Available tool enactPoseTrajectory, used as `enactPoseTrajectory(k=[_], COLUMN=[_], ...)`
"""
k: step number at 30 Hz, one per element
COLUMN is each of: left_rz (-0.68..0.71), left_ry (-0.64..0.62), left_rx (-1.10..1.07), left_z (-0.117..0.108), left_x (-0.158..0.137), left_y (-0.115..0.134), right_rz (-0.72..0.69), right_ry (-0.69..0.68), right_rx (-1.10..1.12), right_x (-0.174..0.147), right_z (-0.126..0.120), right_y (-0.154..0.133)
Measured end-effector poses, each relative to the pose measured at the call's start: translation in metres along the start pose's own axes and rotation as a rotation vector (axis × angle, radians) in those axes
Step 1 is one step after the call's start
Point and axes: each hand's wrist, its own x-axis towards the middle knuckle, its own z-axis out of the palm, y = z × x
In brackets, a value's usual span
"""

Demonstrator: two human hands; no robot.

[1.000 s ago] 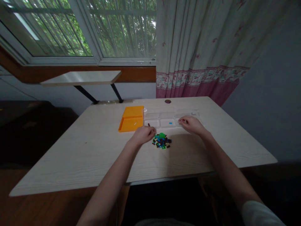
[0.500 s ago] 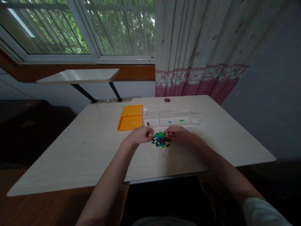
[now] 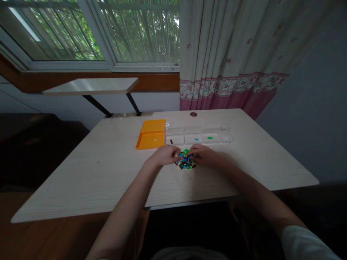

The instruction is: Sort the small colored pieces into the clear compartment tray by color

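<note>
A heap of tiny building bricks [image 3: 185,164] in green, blue, dark brown and cream lies on the table before me. My left hand [image 3: 166,155] reaches in at its left edge, thumb and forefinger bent close together on the bricks. From the other side my right hand [image 3: 204,155] touches the heap with curled fingers. Whatever is between the fingertips of either hand is too small to make out. Just behind the hands is a clear plastic sorting tray [image 3: 193,143], with a brown brick [image 3: 171,141], a blue brick [image 3: 196,139] and a green brick [image 3: 210,138] in separate compartments.
An open orange case [image 3: 150,126] joins the tray on its left, with a small white brick [image 3: 155,139] inside. The pale wooden table [image 3: 89,180] has a round dark cable hole [image 3: 193,114] at the back. A raised shelf [image 3: 94,86] stands at the back left, below the window.
Both hands have moved in over the heap, their fingertips closer together. More of the bricks' upper part is covered by fingers. The bricks in the tray stay put; the view shifted slightly.
</note>
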Motion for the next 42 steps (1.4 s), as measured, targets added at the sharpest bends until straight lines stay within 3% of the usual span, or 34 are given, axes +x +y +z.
enactPoseTrajectory(k=[27,42], left_rz=[0.023,0.023], left_ry=[0.028,0.04], left_rx=[0.017,0.021], left_z=[0.007,0.006], left_x=[0.002,0.003], left_y=[-0.001,0.001], right_rz=[0.061,0.067], right_ry=[0.122,0.15], right_rx=[-0.142,-0.006], right_x=[0.009,0.009], right_z=[0.013,0.018], right_y=[-0.012,-0.005])
